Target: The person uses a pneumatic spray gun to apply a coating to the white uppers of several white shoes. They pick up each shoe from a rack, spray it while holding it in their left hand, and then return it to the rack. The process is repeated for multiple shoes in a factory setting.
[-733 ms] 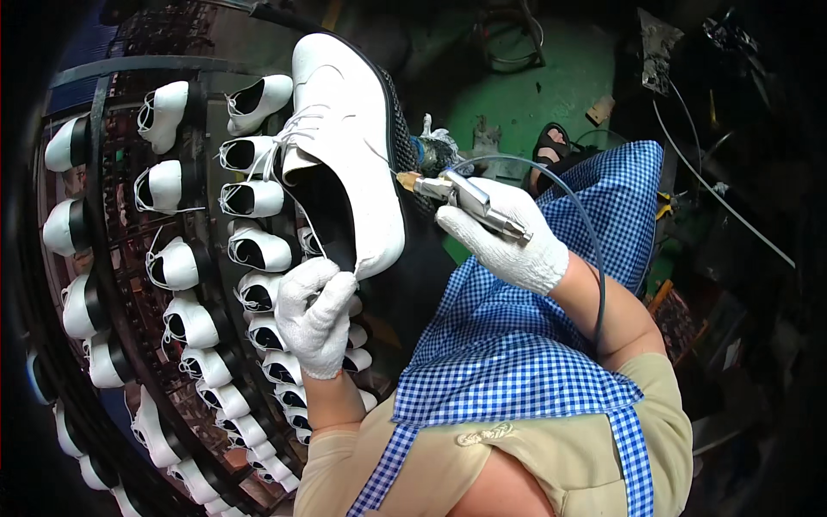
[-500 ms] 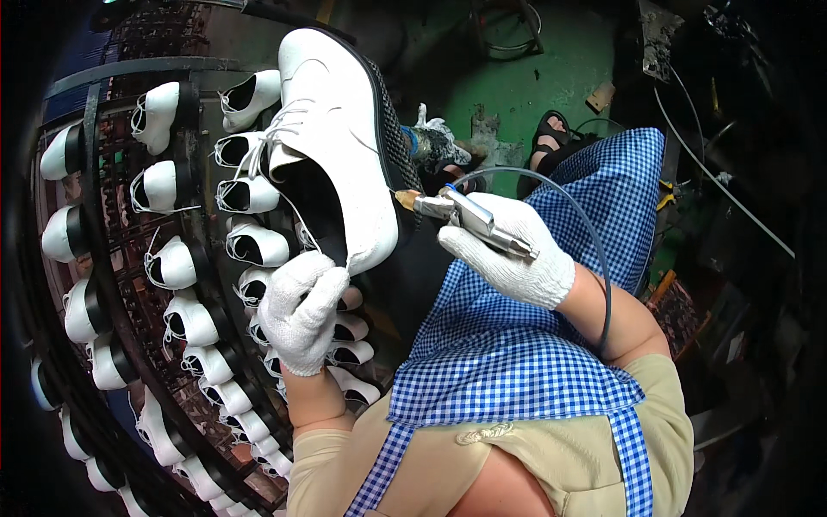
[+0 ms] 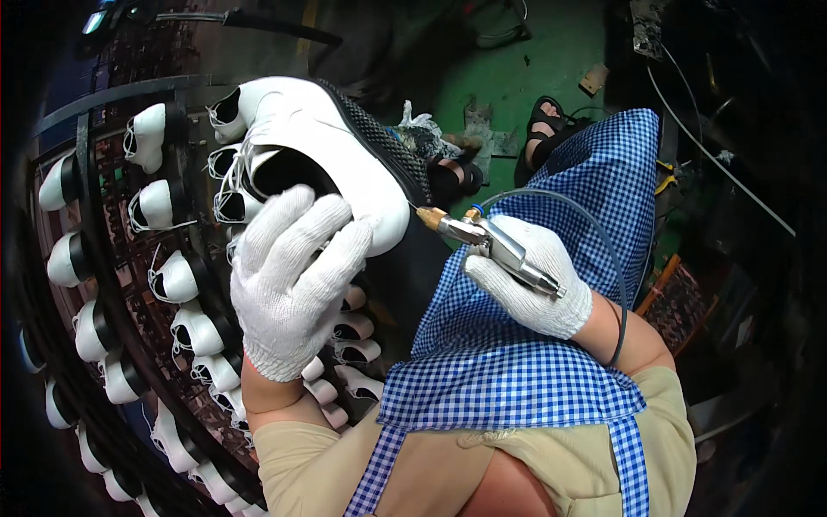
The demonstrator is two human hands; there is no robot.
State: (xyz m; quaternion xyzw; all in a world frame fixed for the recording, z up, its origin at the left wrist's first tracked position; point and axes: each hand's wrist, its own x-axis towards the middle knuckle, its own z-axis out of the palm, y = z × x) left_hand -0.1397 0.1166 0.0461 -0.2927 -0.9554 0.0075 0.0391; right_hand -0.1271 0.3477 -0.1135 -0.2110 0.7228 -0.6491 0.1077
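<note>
A white lace-up shoe with a black textured sole is tilted in front of me, toe pointing away to the upper left. Over its opening and heel is my gloved left hand, fingers spread and slightly bent. The fingertips are at the heel collar; whether they press on it I cannot tell. My gloved right hand is wrapped round a silver air-gun-like tool with a brass nozzle and a hose. Its thin needle tip is at the seam between the shoe's heel and sole. What bears the shoe from below is hidden.
A dark metal rack with several rows of white shoes fills the left side. The tool's hose loops over my right forearm. A checked apron covers my lap. Sandalled feet show on the green floor.
The shoe has come lower, its toe swinging further left. My left hand, pinched at the heel collar before, has spread its fingers. The right hand with the tool has shifted slightly down and right.
</note>
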